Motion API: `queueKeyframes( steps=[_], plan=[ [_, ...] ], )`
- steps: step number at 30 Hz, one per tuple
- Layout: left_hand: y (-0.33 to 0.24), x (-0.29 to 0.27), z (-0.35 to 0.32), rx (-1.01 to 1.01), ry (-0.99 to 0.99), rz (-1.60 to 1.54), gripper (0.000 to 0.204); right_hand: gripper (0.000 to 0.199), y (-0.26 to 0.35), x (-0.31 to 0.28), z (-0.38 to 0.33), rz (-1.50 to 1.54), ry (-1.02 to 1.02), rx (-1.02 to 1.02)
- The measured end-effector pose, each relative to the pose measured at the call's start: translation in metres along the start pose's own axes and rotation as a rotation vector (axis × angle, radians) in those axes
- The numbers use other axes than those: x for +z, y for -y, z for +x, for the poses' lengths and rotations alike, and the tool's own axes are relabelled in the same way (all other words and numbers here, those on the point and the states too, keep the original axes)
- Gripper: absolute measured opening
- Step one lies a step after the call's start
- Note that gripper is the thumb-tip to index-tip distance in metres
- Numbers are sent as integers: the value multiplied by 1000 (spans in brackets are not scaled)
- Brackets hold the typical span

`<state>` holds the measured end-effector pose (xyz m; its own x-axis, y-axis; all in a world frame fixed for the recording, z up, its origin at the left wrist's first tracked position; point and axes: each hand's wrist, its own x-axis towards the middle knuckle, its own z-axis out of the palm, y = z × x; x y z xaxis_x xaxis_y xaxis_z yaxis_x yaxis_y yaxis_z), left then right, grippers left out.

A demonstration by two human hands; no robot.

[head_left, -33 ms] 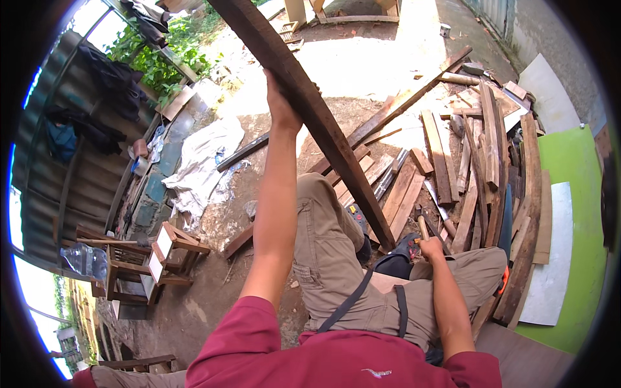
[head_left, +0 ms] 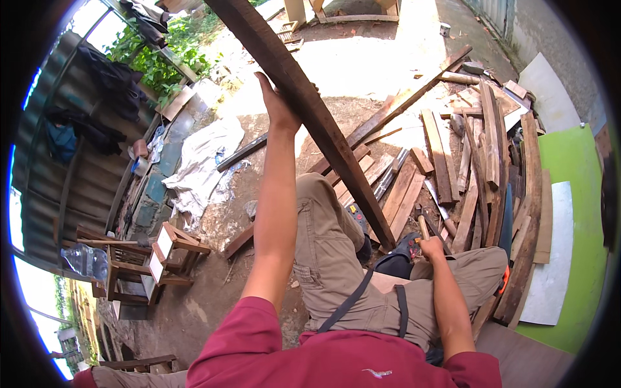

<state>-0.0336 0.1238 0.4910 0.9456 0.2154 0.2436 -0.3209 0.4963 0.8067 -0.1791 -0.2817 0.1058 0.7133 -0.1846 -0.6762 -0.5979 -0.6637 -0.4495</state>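
Observation:
My left hand (head_left: 281, 111) is raised and supports a long dark wooden beam (head_left: 317, 123). Its thumb sticks out to the left, and most of its fingers are hidden behind the wood. The beam slants from the top of the view down to the ground between my legs, near my feet. Low at the right, my right hand (head_left: 432, 248) is closed round the wooden handle of a hammer (head_left: 423, 227), whose head points away from me. A handsaw (head_left: 435, 193) lies on the boards just beyond the hammer.
Loose boards (head_left: 446, 155) are piled ahead and to the right. A green panel (head_left: 569, 161) with a white sheet (head_left: 550, 258) lies far right. At left stand a small wooden stool (head_left: 174, 255) and a clear plastic bottle (head_left: 87, 260). White cloth (head_left: 207, 158) lies on the ground.
My left thumb has swung slightly left, away from the beam. The beam's upper part has shifted slightly left. My right hand and the hammer look unmoved.

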Motion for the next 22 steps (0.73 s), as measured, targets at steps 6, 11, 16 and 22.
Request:
queueKeyframes(
  steps=[6, 11, 16, 22],
  plan=[
    [-13, -7, 13, -82, 80, -60, 85, 47, 19, -12, -11, -12, 14, 16],
    [-19, -43, 14, -104, 420, -240, 94, 46, 23, -5, -8, -23, 23, -22],
    [-24, -47, 24, -125, 676, -323, 82, 47, 14, -1, 10, -26, 16, -16],
    [-2, -17, -7, 42, -30, 63, 104, 29, 42, -25, -37, 9, 46, -22]
  ],
)
